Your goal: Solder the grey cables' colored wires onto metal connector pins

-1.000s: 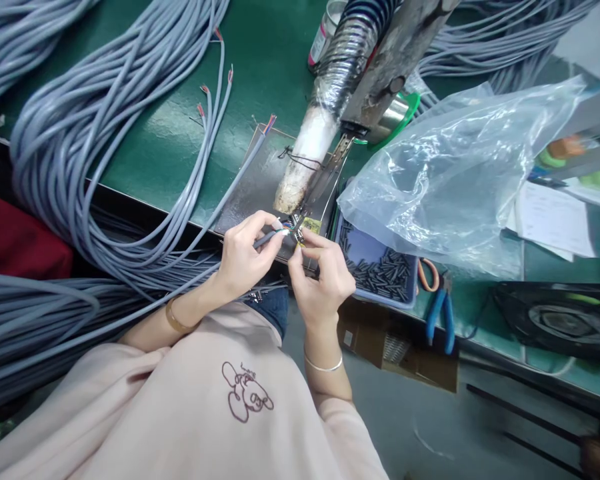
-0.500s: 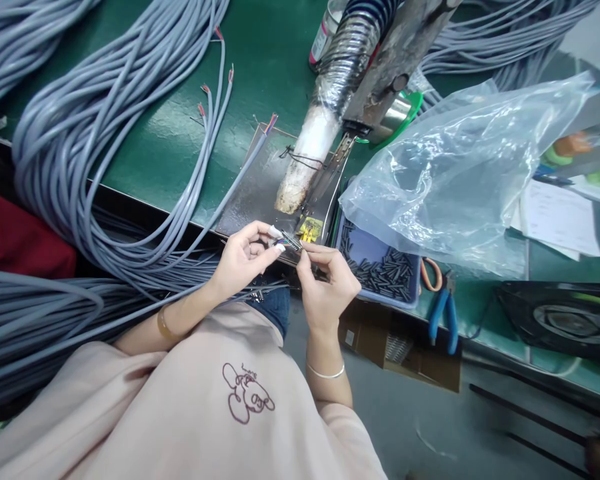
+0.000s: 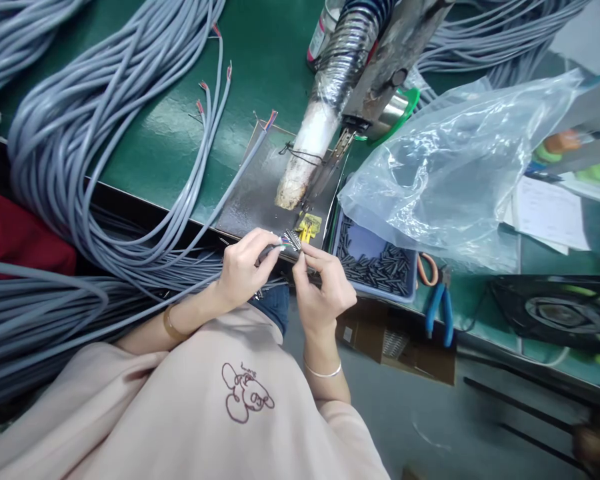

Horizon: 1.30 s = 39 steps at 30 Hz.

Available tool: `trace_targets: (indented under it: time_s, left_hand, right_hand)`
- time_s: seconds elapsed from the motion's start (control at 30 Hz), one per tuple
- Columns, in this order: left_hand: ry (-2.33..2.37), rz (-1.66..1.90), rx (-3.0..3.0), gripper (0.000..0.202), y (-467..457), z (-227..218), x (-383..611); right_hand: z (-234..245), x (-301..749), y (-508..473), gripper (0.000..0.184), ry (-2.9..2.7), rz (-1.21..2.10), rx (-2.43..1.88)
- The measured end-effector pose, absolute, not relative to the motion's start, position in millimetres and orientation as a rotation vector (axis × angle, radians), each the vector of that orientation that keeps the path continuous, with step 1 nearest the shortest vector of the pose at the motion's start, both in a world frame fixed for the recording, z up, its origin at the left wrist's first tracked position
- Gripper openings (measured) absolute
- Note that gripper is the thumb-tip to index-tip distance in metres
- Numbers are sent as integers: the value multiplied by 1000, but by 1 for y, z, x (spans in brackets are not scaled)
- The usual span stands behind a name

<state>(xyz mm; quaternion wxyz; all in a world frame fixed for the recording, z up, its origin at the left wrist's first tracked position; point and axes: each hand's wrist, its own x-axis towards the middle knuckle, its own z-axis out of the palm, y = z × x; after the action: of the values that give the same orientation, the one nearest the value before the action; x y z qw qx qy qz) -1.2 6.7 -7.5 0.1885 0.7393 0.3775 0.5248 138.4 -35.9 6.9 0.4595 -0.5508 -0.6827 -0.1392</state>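
Note:
My left hand point(image 3: 247, 265) is closed, its thumb and fingers pinching the end of a grey cable whose thin coloured wires point(image 3: 284, 243) fan out towards the right. My right hand point(image 3: 325, 283) grips a small multi-pin connector point(image 3: 293, 240) between thumb and forefinger. The wires meet the row of metal pins; whether each one is joined is too small to tell. Just beyond the connector, a yellow piece point(image 3: 309, 228) sits on the dark plate point(image 3: 245, 207), below the tip of a soldering iron point(image 3: 325, 177) held in a stand.
A white-wrapped fume hose point(image 3: 305, 157) hangs over the plate. To the right are a blue tray point(image 3: 377, 291) of short black tubes, blue-handled pliers point(image 3: 440, 310) and a clear plastic bag point(image 3: 430, 180). Coiled grey cables point(image 3: 95, 113) cover the left, some hanging over the table edge.
My left hand has turned over and its fingers have curled in further, leaving more of the pins showing. My right hand has barely moved. The whole view has shifted slightly.

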Motion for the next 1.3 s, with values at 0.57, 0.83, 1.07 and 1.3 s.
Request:
trace_targets:
  time_s: [0.57,0.83,1.07,1.3]
  left_hand:
    - [1177,1478,1679,4,16,-10,10]
    - [1170,1524,1712,4,19,-8,11]
    - [1147,1568,1729,6,20,-2,12]
    - [1181,1482,1651,2,19,-2,11]
  right_hand:
    - [12,137,-25,17,-1705,-270,-1416]
    - [14,136,-20,17,-1714,-257,-1420]
    - [18,136,-21,19,-1683,-295,-1402]
    - [19,136,-20,17,-1678,-317,-1394]
